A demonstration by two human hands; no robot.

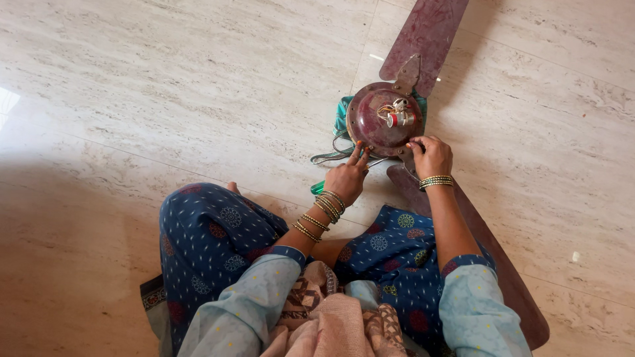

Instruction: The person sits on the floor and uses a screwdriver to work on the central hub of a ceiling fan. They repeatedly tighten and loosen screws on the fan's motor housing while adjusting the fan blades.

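A dark red ceiling fan motor housing [377,122] lies on the marble floor, with a bundle of wires [397,114] at its centre. One blade [426,33] points away from me; another blade [493,258] runs past my right knee. My left hand [345,177] grips a green-handled screwdriver [319,187], its fingers touching the housing's near rim. My right hand [431,155] is closed on the blade bracket at the housing's near right edge. Both wrists wear bangles.
A green cloth with a strap [338,142] lies under and left of the housing. My crossed legs in blue patterned fabric [211,235] sit close to the fan. Pale marble floor [165,86] stretches all around.
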